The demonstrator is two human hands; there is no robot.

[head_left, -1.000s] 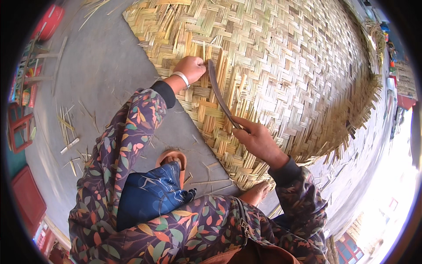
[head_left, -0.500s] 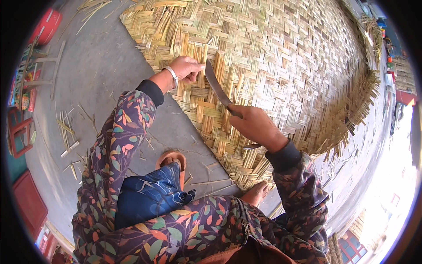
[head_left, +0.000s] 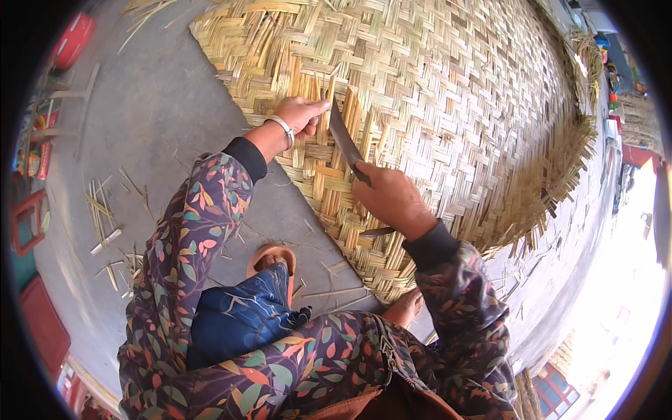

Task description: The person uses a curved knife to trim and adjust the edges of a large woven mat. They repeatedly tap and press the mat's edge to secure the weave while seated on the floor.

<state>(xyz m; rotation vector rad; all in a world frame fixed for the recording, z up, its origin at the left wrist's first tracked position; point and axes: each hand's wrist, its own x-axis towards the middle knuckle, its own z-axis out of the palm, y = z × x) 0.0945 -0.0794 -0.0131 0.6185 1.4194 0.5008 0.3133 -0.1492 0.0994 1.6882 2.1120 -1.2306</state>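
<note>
A large mat (head_left: 434, 91) woven from pale split-bamboo or reed strips lies in front of me. My left hand (head_left: 299, 116), with a pale bangle (head_left: 282, 129) at the wrist, is closed in a pinch on a thin strip (head_left: 330, 87) rising from the weave near the mat's left edge. Wrapped in my right hand (head_left: 393, 199) is the handle of a curved knife (head_left: 344, 140). Its dark blade slants up and left over the mat, the tip close beside my left fingertips. The handle's end (head_left: 378, 232) pokes out below my right hand.
Loose strip offcuts (head_left: 101, 210) lie on the grey floor (head_left: 154, 98) to the left. A foot in an orange sandal (head_left: 283, 257) stands beside the mat's near-left edge. Red chairs (head_left: 29, 220) and a red container (head_left: 75, 40) line the far left. The mat's right edge is ragged (head_left: 560, 192).
My right hand has shifted left, turning the knife blade a little steeper. My left hand has moved slightly right, its pinch unchanged.
</note>
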